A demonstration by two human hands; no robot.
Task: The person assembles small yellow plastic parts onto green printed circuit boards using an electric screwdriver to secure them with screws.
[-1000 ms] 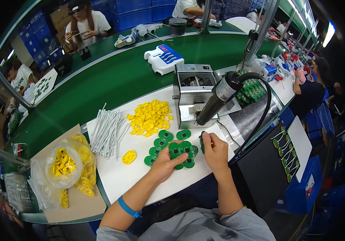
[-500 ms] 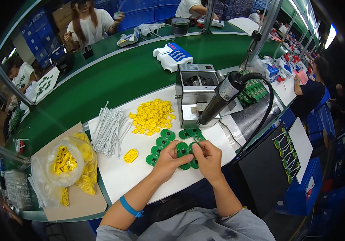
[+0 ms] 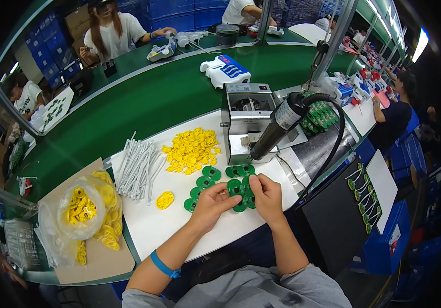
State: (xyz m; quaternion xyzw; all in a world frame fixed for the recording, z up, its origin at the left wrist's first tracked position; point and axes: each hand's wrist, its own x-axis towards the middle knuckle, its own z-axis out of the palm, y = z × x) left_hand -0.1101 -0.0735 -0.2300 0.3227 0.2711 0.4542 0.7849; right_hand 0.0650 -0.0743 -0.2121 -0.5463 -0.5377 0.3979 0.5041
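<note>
My left hand (image 3: 211, 206) pinches the left side of a panel of joined round green circuit boards (image 3: 234, 188) just above the white work sheet. My right hand (image 3: 268, 199) grips the right side of that panel, its thumb and fingers at the upper right board. Part of the panel is hidden behind my fingers. Beyond my left hand lies another strip of round green circuit boards (image 3: 204, 182). Further boards (image 3: 240, 171) rest behind the held panel. A yellow plastic piece (image 3: 165, 200) lies left of my left hand.
A pile of small yellow caps (image 3: 192, 149) and a bundle of white cable ties or wires (image 3: 137, 169) lie on the sheet. Behind my hands stands a metal machine (image 3: 248, 126) with a black cylindrical tool (image 3: 279, 128). At left sits a bag of yellow parts (image 3: 82, 208).
My right hand has shifted slightly up along the panel, and the two boards sit a little further apart. The blue-and-white housing has moved right on the green belt. A co-worker's hand has lowered onto a device.
</note>
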